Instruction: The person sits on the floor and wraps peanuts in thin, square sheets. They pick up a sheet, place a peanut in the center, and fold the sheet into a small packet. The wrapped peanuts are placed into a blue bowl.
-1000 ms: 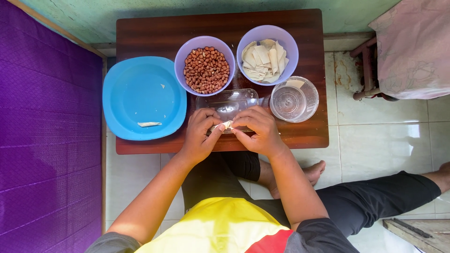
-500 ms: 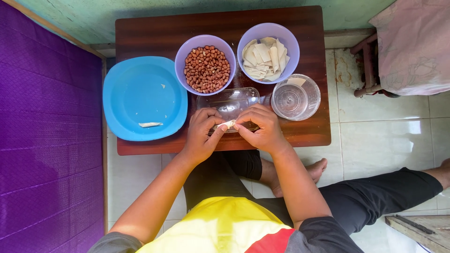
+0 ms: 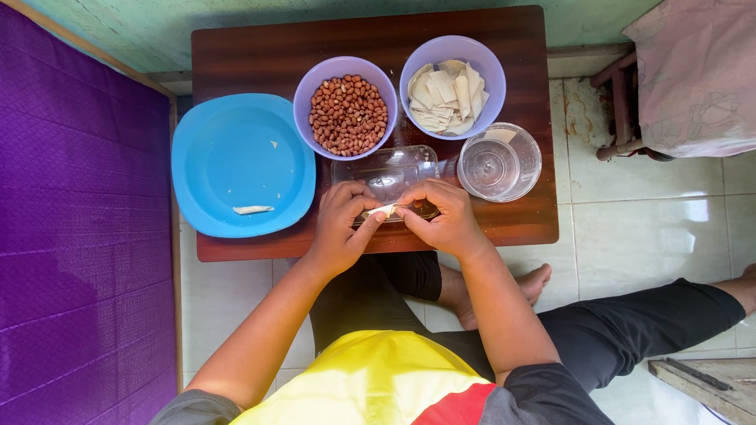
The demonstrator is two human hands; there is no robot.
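My left hand and my right hand meet over the front edge of a small dark wooden table. Together they pinch a small pale dough wrapper between the fingertips. Just beyond the hands lies a clear rectangular glass dish. Behind it stand a lilac bowl of peanuts and a lilac bowl of cut pale wrappers. One rolled wrapper piece lies on the blue plate to the left.
A clear round container sits at the table's right, holding a little water. A purple mat covers the floor on the left. A cloth-covered wooden stool stands at the right. My crossed legs rest on white tiles.
Both hands stay at the table's front, fingers working the wrapper slightly. Nothing else has moved.
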